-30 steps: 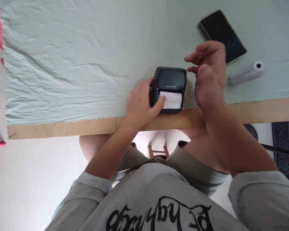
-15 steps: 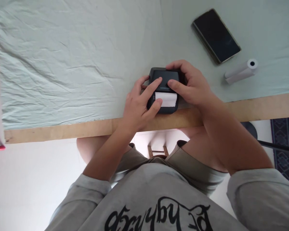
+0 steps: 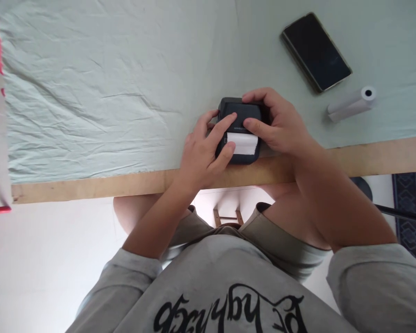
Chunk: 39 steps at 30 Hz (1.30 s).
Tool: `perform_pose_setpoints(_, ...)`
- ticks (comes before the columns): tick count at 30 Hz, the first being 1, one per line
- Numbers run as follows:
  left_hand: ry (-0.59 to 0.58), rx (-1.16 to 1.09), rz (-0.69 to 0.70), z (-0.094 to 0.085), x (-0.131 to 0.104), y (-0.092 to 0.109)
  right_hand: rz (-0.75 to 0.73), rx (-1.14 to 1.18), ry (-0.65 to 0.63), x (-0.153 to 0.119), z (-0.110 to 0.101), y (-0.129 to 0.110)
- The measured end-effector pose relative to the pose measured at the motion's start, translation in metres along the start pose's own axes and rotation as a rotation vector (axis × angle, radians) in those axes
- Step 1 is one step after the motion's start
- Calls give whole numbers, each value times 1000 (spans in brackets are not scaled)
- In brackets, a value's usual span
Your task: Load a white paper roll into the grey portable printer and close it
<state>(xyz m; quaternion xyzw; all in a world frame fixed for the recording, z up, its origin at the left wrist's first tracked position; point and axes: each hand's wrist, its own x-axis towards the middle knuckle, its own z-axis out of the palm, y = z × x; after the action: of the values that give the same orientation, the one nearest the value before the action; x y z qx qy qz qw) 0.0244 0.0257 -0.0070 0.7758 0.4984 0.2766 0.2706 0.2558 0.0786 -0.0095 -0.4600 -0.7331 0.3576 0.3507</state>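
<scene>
Centrally, at the near edge of the table, sits a compact, dark grey, box-shaped plastic-looking device (image 3: pixel 241 110) bearing white rectangular paper (image 3: pixel 245 144) in its near half. Its near end reaches the bare, pale brown wooden strip (image 3: pixel 90 186); the rest lies on the light green, wrinkled cloth (image 3: pixel 107 92).

Hand state: the left hand (image 3: pixel 199 155) has its thumb and index finger moderately spread over the device, index fingertip on the dark cover, thumb at the left edge of the paper, other fingers along the left side. The right hand (image 3: pixel 287 127) is partly curled, gripping the far right corner, with the thumb on the cover and the index finger along the far edge. Contact force cannot be told.

Risks, as judged:
1. Uneven pressure or a pull toward the body could slide the device over the table edge.
2. Dragging the left thumb could crease or shift the paper.
3. A knock from the right hand could set the white cylindrical paper roll (image 3: pixel 351 105) rolling.

Count: two hands; one device; one visible piece of paper in it; one paper roll; one black, flat, rectangular phone-like slab (image 3: pixel 317 52); one cloth; one wooden strip.
</scene>
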Motion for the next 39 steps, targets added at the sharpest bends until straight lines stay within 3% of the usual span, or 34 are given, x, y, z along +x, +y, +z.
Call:
perform_pose_setpoints(24, -24, 32, 9, -1, -1, 2, 2, 50, -39, 2, -2, 1)
perform_pose_setpoints(30, -11, -14, -44, 0, -5, 2, 19, 37, -31, 0, -1, 3)
perform_pose_setpoints(39, -45, 115, -79, 0, -9, 5, 22, 38, -46, 1, -3, -2)
